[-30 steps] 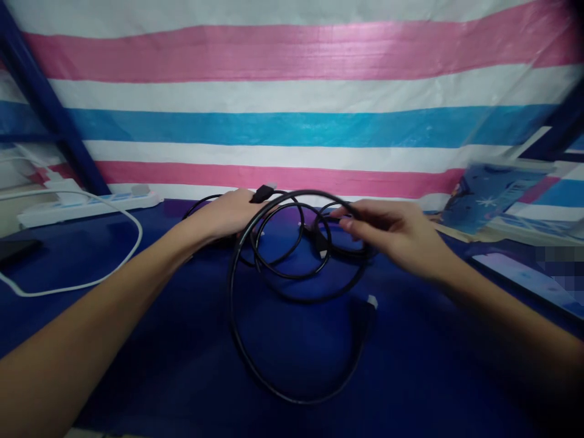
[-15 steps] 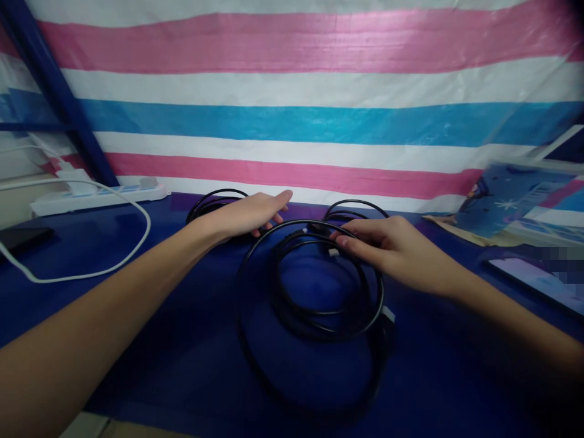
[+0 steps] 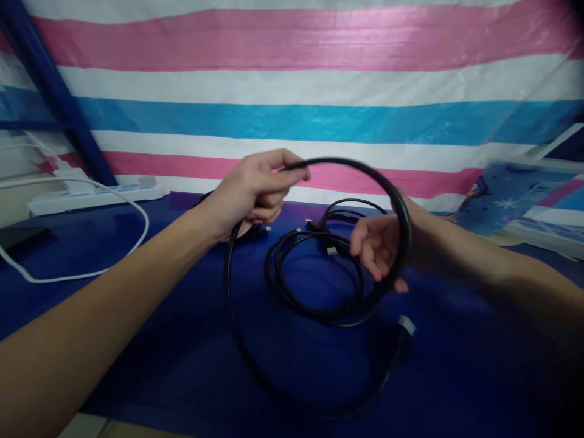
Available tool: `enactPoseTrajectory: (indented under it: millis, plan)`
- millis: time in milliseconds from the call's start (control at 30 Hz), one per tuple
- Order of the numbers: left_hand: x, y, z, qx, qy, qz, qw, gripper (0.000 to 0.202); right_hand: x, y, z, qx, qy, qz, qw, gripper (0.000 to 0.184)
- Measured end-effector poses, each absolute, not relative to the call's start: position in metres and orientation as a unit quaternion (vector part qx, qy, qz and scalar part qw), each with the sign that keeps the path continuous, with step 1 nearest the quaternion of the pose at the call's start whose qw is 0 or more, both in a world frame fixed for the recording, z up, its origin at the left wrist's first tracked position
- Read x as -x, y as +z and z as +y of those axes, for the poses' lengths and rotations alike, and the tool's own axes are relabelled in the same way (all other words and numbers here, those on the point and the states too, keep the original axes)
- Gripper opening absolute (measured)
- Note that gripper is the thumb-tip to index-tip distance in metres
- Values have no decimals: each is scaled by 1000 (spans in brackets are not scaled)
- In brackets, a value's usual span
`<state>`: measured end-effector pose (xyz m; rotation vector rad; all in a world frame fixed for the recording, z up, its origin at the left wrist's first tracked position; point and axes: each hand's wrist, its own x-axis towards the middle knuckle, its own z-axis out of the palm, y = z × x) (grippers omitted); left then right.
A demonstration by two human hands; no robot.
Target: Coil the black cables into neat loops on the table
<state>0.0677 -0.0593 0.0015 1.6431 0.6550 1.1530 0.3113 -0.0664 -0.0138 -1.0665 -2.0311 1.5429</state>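
A thick black cable (image 3: 229, 286) with a metal-ended plug (image 3: 407, 325) is raised in a large loop above the blue table. My left hand (image 3: 262, 188) is closed, pinching the loop's top between thumb and fingertips. At the loop's right side is my right hand (image 3: 376, 246), its fingers loosely curled and apart; the cable crosses in front of its palm. Under the loop lies a smaller coil of black cable (image 3: 274, 277) on the table. Another coiled black cable (image 3: 349, 202) rests behind my right hand. A further one is mostly hidden behind my left hand.
A white power strip (image 3: 123, 194) with a plugged-in adapter stands at the back left, its white cord (image 3: 146, 225) curving over the table (image 3: 173, 340). A dark flat object (image 3: 22, 240) lies at the left edge. Striped sheeting (image 3: 292, 121) hangs behind; a blue printed package (image 3: 502, 194) stands right.
My left hand has taken hold of the cable loop and lifted its top. My right hand has turned its palm inward and its fingers have loosened. The plug has shifted slightly right.
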Motion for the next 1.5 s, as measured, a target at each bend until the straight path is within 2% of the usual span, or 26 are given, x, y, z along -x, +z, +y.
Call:
enactPoseTrajectory:
  millis: [67,167,333,400,533,633,733,800,900,967,1133,1267,1333,1400,1500]
  plan:
    - [-65,6,-58,-623,543,261,500,11,-314,-12,-65,327,625,-691,158,82]
    - [-62,8,-54,-558,592,273,514,14,-315,-10,-67,287,666,-672,152,76]
    - [-55,11,-51,-493,637,269,528,15,-320,-5,-74,274,606,-731,151,52]
    - [-52,13,-51,-496,633,262,534,14,-322,-3,-73,281,546,-765,194,41]
    - [-51,15,-55,-516,615,246,544,16,-324,-4,-65,338,400,-769,366,26]
    - [-53,15,-58,-525,611,228,547,21,-319,-8,-62,419,247,-801,348,33]
    - [-54,15,-60,-544,595,206,555,24,-308,-14,-66,440,231,-819,286,44]
    - [-54,14,-61,-552,584,205,559,25,-301,-18,-69,436,262,-810,291,49]
    - [-55,15,-61,-551,582,207,561,26,-297,-20,-69,448,297,-760,365,64]
    - [-54,16,-61,-543,591,198,563,29,-300,-20,-66,459,336,-722,393,67]
    - [-54,18,-57,-484,652,196,551,28,-313,-13,-64,406,538,-679,292,55]
    - [-51,17,-50,-430,693,203,542,20,-319,-2,-71,307,654,-645,249,74]
    - [-49,16,-47,-402,706,206,545,17,-322,4,-74,300,659,-633,273,79]
    - [-46,16,-45,-377,711,210,555,16,-325,9,-77,327,613,-624,357,79]
    - [-47,16,-45,-357,708,226,565,14,-322,15,-83,411,485,-589,499,81]
